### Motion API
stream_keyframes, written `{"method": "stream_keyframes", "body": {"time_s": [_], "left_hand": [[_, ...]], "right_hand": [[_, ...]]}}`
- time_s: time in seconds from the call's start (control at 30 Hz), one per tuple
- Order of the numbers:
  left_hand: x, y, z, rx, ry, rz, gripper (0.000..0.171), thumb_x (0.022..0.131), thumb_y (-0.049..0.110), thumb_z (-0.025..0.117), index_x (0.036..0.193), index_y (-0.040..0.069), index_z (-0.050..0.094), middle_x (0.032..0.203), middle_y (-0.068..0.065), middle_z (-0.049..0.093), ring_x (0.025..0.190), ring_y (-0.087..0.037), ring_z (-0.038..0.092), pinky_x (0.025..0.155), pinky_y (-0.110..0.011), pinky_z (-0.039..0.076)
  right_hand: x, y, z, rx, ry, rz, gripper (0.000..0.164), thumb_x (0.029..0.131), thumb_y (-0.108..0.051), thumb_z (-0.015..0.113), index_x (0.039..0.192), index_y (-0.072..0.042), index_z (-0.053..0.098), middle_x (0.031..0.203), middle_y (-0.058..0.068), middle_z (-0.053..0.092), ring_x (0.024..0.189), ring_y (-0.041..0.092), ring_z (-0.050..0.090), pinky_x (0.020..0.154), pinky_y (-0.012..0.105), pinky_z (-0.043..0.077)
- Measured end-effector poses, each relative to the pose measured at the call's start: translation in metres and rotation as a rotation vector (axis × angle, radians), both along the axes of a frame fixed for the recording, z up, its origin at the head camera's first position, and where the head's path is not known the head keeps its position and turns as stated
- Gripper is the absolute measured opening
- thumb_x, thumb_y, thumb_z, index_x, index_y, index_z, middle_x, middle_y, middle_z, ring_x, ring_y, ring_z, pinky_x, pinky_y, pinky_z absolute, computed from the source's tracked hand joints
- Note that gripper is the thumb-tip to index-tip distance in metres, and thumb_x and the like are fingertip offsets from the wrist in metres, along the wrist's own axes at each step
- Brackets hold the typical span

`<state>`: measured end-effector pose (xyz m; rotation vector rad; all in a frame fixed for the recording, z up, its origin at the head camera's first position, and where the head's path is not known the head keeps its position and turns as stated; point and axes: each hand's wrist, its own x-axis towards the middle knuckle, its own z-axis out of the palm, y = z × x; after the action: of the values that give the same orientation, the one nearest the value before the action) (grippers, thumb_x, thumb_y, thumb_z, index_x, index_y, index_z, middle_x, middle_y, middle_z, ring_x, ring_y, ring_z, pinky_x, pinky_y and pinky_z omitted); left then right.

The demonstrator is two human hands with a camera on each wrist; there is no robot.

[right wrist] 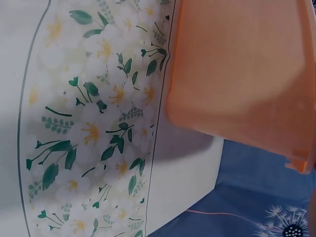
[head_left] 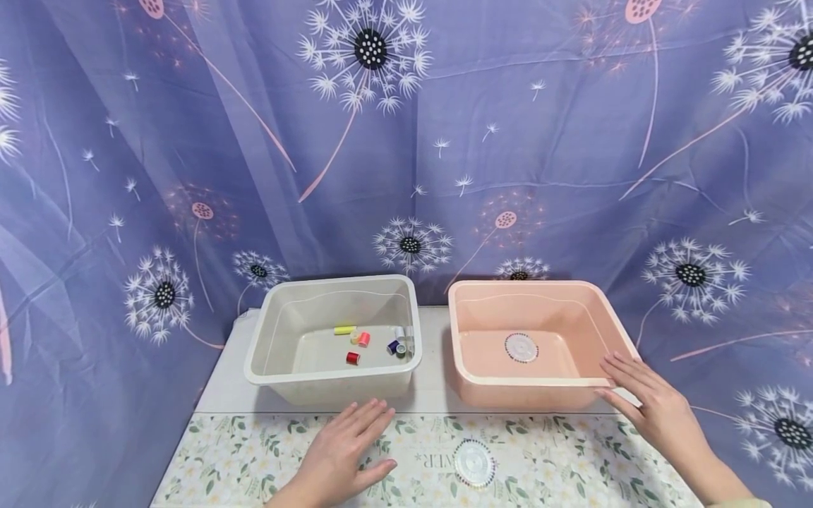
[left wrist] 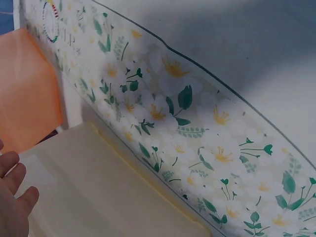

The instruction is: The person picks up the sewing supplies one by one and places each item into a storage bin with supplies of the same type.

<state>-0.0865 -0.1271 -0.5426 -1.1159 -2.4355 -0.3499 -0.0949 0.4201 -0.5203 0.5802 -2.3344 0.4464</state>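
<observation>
My left hand point(head_left: 346, 451) hovers in front of the pale grey bin point(head_left: 330, 377), fingers straight and thumb spread, holding nothing. Part of that hand point(left wrist: 15, 187) shows at the left wrist view's edge. At the front right corner of the peach bin point(head_left: 527, 391), my right hand point(head_left: 657, 406) has its fairly straight fingers over the rim and its thumb outside. Several thread spools lie in the grey bin, among them a red spool point(head_left: 353, 358) and a yellow spool point(head_left: 345, 329). A round pin wheel point(head_left: 521, 348) with coloured heads lies in the peach bin.
Another pin wheel point(head_left: 474, 463) lies on the floral mat point(head_left: 546, 458) along the table's front. Both bins stand side by side on the white tabletop point(head_left: 435, 353), with a gap between them. A purple dandelion curtain point(head_left: 444, 162) hangs behind and at the sides.
</observation>
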Motion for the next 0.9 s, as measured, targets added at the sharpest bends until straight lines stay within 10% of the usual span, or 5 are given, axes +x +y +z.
{"method": "stream_keyframes", "body": {"time_s": [0.4, 0.9], "left_hand": [[-0.007, 0.011, -0.013, -0.056, -0.069, -0.008, 0.070, 0.094, 0.058, 0.078, 0.146, 0.013, 0.066, 0.147, -0.006, 0.066, 0.136, -0.023, 0.064, 0.116, -0.046, 0.053], [-0.014, 0.026, -0.035, -0.066, -0.078, -0.046, 0.066, 0.096, 0.059, 0.074, 0.144, 0.014, 0.069, 0.144, -0.004, 0.069, 0.133, -0.021, 0.066, 0.112, -0.046, 0.056]], "right_hand": [[-0.007, 0.009, -0.006, 0.020, -0.062, 0.052, 0.063, 0.104, -0.061, 0.056, 0.135, -0.010, 0.075, 0.126, 0.017, 0.077, 0.147, -0.008, 0.041, 0.133, 0.027, 0.024], [-0.007, 0.010, -0.007, 0.003, -0.049, 0.037, 0.062, 0.105, -0.065, 0.052, 0.131, -0.015, 0.078, 0.121, 0.017, 0.078, 0.144, -0.009, 0.045, 0.130, 0.023, 0.029]]}}
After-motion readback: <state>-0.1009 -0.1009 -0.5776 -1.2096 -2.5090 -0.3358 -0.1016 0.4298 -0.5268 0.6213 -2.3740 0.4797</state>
